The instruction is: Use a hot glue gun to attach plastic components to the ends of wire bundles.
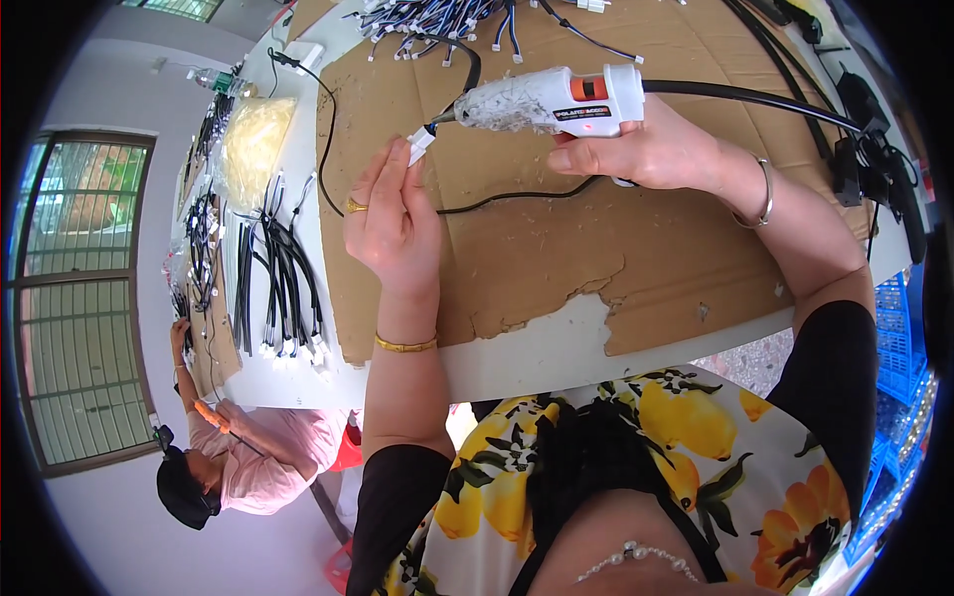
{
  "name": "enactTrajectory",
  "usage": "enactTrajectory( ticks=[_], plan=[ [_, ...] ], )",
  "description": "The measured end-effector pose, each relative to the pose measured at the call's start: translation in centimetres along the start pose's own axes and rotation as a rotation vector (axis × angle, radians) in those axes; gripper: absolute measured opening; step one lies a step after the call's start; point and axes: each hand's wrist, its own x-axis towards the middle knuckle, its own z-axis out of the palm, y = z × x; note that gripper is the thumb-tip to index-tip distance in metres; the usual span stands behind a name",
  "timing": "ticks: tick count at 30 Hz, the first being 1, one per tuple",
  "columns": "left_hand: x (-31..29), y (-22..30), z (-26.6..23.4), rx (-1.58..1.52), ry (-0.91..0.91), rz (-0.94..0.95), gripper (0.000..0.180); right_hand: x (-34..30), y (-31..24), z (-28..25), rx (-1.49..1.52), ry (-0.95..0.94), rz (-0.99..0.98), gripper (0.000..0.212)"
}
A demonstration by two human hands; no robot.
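Note:
My right hand (646, 149) is wrapped round the handle of a white hot glue gun (542, 101), its front coated with stringy dried glue. The gun points left, and a thick black cord (745, 92) runs from its rear. My left hand (393, 219) pinches a small white plug connector (421, 146) between thumb and fingertips. The gun's nozzle is right at the wire end of this connector; whether they touch I cannot tell. A black sleeved cable (473, 68) curves up behind the nozzle, seemingly from the connector.
Worn cardboard (537, 253) covers the white table (497, 366). Wire harnesses (437, 25) are heaped at the far edge; black cables (288, 273) lie left, beside a bag of yellowish sticks (256, 149). At left another person (263, 457) holds an orange-handled tool (212, 415). Blue crates (899, 338) stand right.

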Motion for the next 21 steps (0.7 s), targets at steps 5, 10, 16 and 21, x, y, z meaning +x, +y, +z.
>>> enactTrajectory(
  ticks=[5,10,16,21],
  plan=[
    [-0.1,-0.03,0.02,-0.002,-0.015,0.001,0.016,0.2,0.45,0.36,0.012,0.033,0.015,0.021],
    [-0.13,0.02,0.1,0.005,-0.022,0.011,0.017,0.26,0.57,0.27,0.007,0.029,0.014,0.021],
    [-0.25,0.0,0.27,-0.019,-0.021,0.007,0.017,0.38,0.98,0.45,0.021,0.048,0.001,0.021],
    [-0.41,-0.15,0.33,-0.038,-0.012,-0.023,0.017,0.22,0.3,0.36,-0.009,0.03,0.075,0.024]
  ],
)
